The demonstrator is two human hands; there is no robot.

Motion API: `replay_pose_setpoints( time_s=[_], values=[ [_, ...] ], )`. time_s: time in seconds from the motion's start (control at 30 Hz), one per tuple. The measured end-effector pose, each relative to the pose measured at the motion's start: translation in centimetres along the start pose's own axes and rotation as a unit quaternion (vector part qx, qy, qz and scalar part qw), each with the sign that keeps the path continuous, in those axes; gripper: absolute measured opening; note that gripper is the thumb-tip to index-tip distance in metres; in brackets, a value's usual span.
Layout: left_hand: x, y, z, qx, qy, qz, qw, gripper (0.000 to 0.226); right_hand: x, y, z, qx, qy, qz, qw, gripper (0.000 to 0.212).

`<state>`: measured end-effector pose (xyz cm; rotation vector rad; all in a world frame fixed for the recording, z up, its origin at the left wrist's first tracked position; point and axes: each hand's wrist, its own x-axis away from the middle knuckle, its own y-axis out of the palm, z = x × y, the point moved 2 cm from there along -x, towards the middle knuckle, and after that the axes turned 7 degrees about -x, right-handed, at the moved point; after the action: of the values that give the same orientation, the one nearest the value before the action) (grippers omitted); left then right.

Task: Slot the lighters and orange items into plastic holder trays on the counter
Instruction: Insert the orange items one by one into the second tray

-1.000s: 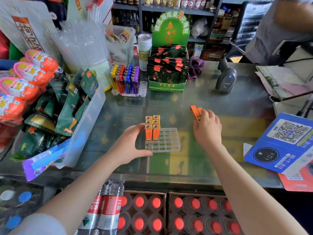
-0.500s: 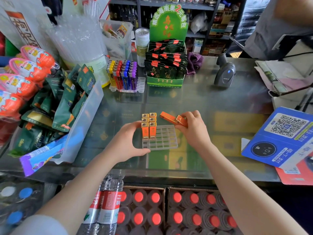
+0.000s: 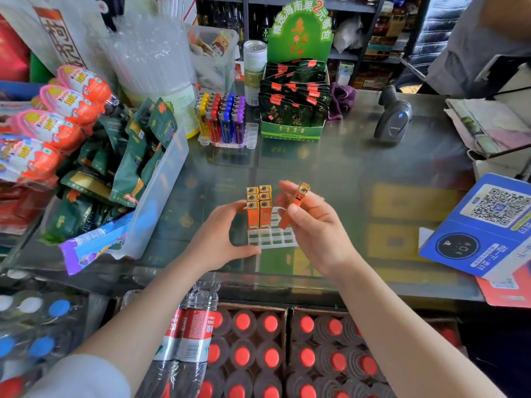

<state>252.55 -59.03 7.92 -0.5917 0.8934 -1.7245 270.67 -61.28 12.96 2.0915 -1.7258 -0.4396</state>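
Observation:
A clear plastic grid tray (image 3: 275, 238) lies on the glass counter (image 3: 344, 173) in front of me. Several orange lighters with gold tops (image 3: 259, 206) stand upright in its left columns. My left hand (image 3: 221, 239) grips the tray's left side, thumb against the standing lighters. My right hand (image 3: 316, 225) holds orange lighters (image 3: 296, 203) tilted over the tray's right part, gold end up. How many it holds I cannot tell. A second tray (image 3: 227, 140) at the back holds yellow, red, blue and purple lighters (image 3: 222, 117).
A clear bin of green packets (image 3: 135, 168) stands left of the tray. A green display box (image 3: 293, 110) and a barcode scanner (image 3: 392, 116) sit at the back. A blue QR sign (image 3: 485, 225) lies on the right. A person's sleeve (image 3: 474, 38) is at the top right.
My right hand brought the orange lighters from the counter on the right to above the tray and turned them from lying flat to nearly upright. My left hand stayed on the tray.

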Motion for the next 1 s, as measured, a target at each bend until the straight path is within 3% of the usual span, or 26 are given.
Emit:
replay_pose_setpoints(
  time_s=[0.1, 0.17, 0.27, 0.4, 0.47, 0.7, 1.0],
  values=[
    [0.0, 0.0, 0.0, 0.009, 0.004, 0.003, 1.0, 0.081, -0.3, -0.8, 0.1, 0.192, -0.045, 0.154, 0.968, 0.018],
    [0.0, 0.0, 0.0, 0.011, 0.003, -0.001, 1.0, 0.081, -0.2, -1.2, 0.3, 0.279, -0.073, 0.196, 0.937, 0.015],
    [-0.1, 0.0, -0.1, 0.004, 0.002, -0.004, 1.0, 0.083, 0.3, -0.6, 0.9, 0.328, -0.116, 0.15, 0.925, 0.01],
    [0.1, 0.0, 0.1, 0.01, 0.012, 0.001, 1.0, 0.082, 1.1, 0.4, 1.8, 0.378, -0.143, 0.075, 0.912, 0.035],
    [0.1, 0.0, 0.2, 0.017, 0.015, 0.0, 1.0, 0.079, 1.3, 0.8, 2.2, 0.408, -0.14, 0.042, 0.901, 0.032],
    [0.1, -0.2, 0.5, 0.017, 0.005, -0.004, 1.0, 0.076, 1.2, 2.3, 1.5, 0.545, -0.196, 0.013, 0.815, 0.027],
    [0.1, -0.3, 0.8, 0.011, 0.01, -0.011, 1.0, 0.075, 0.5, 2.4, 0.0, 0.556, -0.152, -0.007, 0.817, 0.023]
  ],
)
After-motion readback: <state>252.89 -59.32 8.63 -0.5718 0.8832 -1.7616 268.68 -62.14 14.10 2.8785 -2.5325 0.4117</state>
